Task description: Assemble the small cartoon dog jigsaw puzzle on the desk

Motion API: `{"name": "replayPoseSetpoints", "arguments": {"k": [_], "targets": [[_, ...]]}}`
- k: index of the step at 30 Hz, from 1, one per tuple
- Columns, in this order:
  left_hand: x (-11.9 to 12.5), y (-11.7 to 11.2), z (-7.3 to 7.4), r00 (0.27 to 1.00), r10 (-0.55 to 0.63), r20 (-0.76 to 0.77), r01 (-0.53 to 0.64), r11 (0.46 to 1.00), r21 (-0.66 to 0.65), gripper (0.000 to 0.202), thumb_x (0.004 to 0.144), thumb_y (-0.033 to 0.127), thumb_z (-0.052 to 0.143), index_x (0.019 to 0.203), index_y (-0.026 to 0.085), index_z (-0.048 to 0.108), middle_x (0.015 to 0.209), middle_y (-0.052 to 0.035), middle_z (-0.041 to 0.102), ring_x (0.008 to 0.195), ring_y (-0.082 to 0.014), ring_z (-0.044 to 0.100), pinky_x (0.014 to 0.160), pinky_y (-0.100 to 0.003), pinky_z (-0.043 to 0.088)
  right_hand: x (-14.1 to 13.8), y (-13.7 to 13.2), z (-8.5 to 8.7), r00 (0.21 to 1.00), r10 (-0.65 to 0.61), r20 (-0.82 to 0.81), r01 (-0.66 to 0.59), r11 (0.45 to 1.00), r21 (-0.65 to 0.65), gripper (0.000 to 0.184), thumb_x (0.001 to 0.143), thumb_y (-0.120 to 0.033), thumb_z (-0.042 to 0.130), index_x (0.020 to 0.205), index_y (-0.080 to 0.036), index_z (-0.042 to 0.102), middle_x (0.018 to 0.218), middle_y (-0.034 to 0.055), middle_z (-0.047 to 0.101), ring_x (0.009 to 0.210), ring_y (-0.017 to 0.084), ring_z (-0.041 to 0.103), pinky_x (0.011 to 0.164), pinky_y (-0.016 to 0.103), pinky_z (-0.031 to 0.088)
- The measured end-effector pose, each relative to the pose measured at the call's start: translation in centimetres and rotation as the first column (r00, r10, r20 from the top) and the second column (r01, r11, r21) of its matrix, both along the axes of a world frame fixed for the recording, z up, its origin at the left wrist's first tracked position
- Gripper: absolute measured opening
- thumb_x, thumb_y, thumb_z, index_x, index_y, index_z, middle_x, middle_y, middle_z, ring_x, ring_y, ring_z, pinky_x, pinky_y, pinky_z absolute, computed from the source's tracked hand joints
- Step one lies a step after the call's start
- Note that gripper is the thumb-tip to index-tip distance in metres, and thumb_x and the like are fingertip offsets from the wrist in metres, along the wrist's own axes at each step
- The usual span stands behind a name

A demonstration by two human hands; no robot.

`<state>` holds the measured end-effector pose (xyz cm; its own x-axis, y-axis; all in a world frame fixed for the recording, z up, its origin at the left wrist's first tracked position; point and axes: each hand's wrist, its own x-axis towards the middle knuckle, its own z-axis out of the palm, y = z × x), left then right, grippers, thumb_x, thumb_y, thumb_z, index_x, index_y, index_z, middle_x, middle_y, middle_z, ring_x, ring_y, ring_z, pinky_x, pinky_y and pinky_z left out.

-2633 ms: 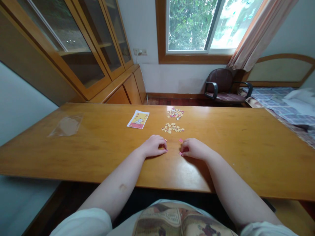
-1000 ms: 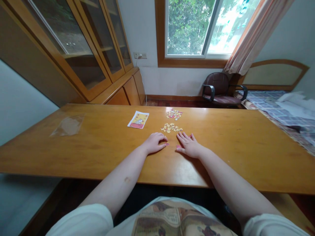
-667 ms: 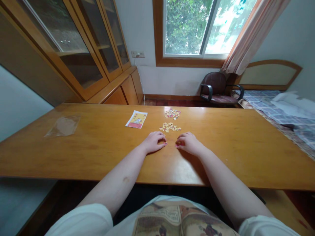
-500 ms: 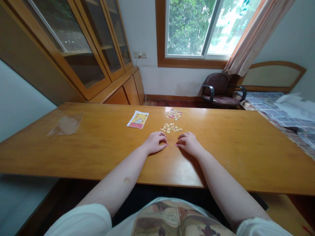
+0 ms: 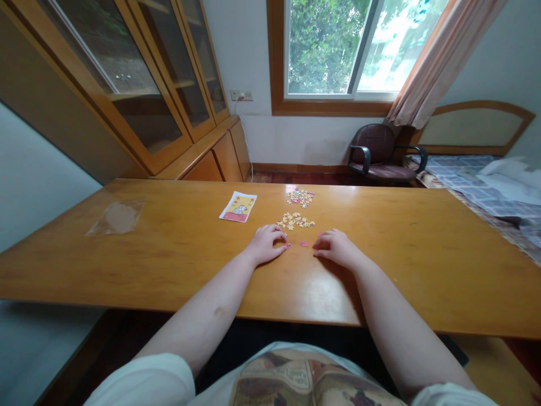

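Note:
My left hand (image 5: 267,245) rests on the wooden table with its fingers curled and pinches a small pink puzzle piece (image 5: 288,246) at the fingertips. A second pink piece (image 5: 304,244) lies loose between the two hands. To its right, my right hand (image 5: 337,248) hovers low over the tabletop, fingers bent and slightly apart, with nothing visible in them. Just behind its knuckles a bit of pink (image 5: 319,234) shows, partly hidden. Beyond the hands lie a heap of yellowish puzzle pieces (image 5: 295,220) and, farther back, a mixed pink and yellow heap (image 5: 300,197).
A picture card (image 5: 238,207) with a spotted dog on yellow and pink lies left of the heaps. At the table's left is a clear plastic bag (image 5: 116,218). Past the table (image 5: 177,254) stand a cabinet (image 5: 198,141), an armchair (image 5: 374,149) and a bed (image 5: 460,180).
My right hand has let go of a pink puzzle piece and moved a little right, leaving it on the table. The left hand has stayed nearly in place.

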<state>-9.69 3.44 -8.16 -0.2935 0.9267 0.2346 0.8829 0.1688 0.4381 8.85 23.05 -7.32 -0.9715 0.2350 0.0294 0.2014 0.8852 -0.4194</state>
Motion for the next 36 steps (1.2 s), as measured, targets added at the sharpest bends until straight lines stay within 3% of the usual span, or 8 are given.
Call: {"name": "replayPoseSetpoints", "arguments": {"k": [3,9,13,21,26,30,33,36], "targets": [[0.0,0.1,-0.2,1.0,0.0,-0.004,0.0,1.0,-0.008,0.017,0.08,0.039,0.063,0.088,0.025,0.07,0.103,-0.0034,0.061,0.1,-0.0218,0.055,0.094,-0.039,0.041,0.3,0.7,-0.2,1.0,0.001,0.017,-0.001,1.0,-0.004,0.014,0.076,-0.035,0.073,0.083,-0.023,0.076,0.095,0.0065,0.071,0.102,0.023,0.058,0.089,0.034,0.039],[0.1,0.3,-0.4,0.999,0.043,0.003,-0.043,0.999,-0.007,0.016,0.08,0.038,0.063,0.085,0.025,0.07,0.102,-0.0037,0.062,0.1,-0.0218,0.056,0.093,-0.038,0.041,-0.2,0.3,-0.5,0.993,-0.111,-0.045,0.114,0.989,0.093,0.013,0.082,-0.032,0.067,0.089,-0.026,0.076,0.096,0.0057,0.07,0.088,0.021,0.058,0.08,0.032,0.04],[0.2,0.4,-0.2,0.998,0.06,-0.004,-0.06,0.998,-0.002,0.017,0.08,0.039,0.063,0.086,0.024,0.071,0.102,-0.0042,0.062,0.1,-0.0223,0.055,0.093,-0.039,0.042,-1.0,-1.2,-0.7,0.988,-0.075,-0.131,0.089,0.99,0.105,0.02,0.086,-0.04,0.062,0.091,-0.025,0.075,0.095,0.0063,0.068,0.088,0.02,0.055,0.083,0.034,0.038],[0.3,0.4,0.0,0.996,0.082,0.024,-0.083,0.996,0.032,0.017,0.079,0.038,0.064,0.084,0.023,0.07,0.101,-0.0046,0.062,0.099,-0.022,0.057,0.092,-0.037,0.043,-1.5,-1.6,-1.2,0.991,-0.087,-0.103,0.098,0.989,0.108,0.013,0.085,-0.033,0.065,0.085,-0.024,0.074,0.091,0.0065,0.067,0.088,0.02,0.055,0.081,0.033,0.038],[-0.2,0.6,1.6,0.981,0.185,0.051,-0.189,0.978,0.092,0.016,0.083,0.031,0.057,0.091,0.021,0.068,0.099,-0.0054,0.066,0.098,-0.0214,0.059,0.091,-0.036,0.045,-1.5,-2.2,0.1,0.994,-0.09,-0.062,0.097,0.989,0.112,0.021,0.087,-0.038,0.06,0.098,-0.024,0.073,0.099,0.0074,0.068,0.092,0.021,0.058,0.083,0.033,0.04],[-1.0,1.3,3.2,0.959,0.281,0.035,-0.28,0.96,-0.024,0.016,0.082,0.027,0.057,0.088,0.02,0.07,0.094,-0.0058,0.069,0.09,-0.0223,0.061,0.084,-0.035,0.047,-2.6,-3.2,1.7,0.974,-0.163,0.156,0.129,0.97,0.205,0.024,0.083,-0.042,0.063,0.093,-0.023,0.074,0.095,0.0093,0.068,0.089,0.024,0.061,0.078,0.033,0.041],[-1.5,1.5,3.0,0.956,0.292,0.038,-0.293,0.955,0.052,0.019,0.085,0.026,0.052,0.089,0.02,0.069,0.094,-0.0055,0.069,0.091,-0.0207,0.061,0.083,-0.033,0.048,-3.4,-3.4,2.0,0.977,-0.146,0.159,0.108,0.968,0.225,0.022,0.084,-0.039,0.062,0.092,-0.022,0.074,0.094,0.0089,0.069,0.089,0.024,0.062,0.077,0.032,0.041],[-1.8,1.3,1.8,0.959,0.281,0.029,-0.282,0.957,0.073,0.019,0.086,0.028,0.053,0.093,0.02,0.068,0.096,-0.0048,0.069,0.091,-0.0199,0.061,0.085,-0.032,0.047,-3.6,-3.1,1.5,0.991,-0.096,0.096,0.074,0.975,0.21,0.018,0.086,-0.034,0.06,0.093,-0.024,0.073,0.097,0.0063,0.068,0.091,0.02,0.062,0.081,0.03,0.041]]}}
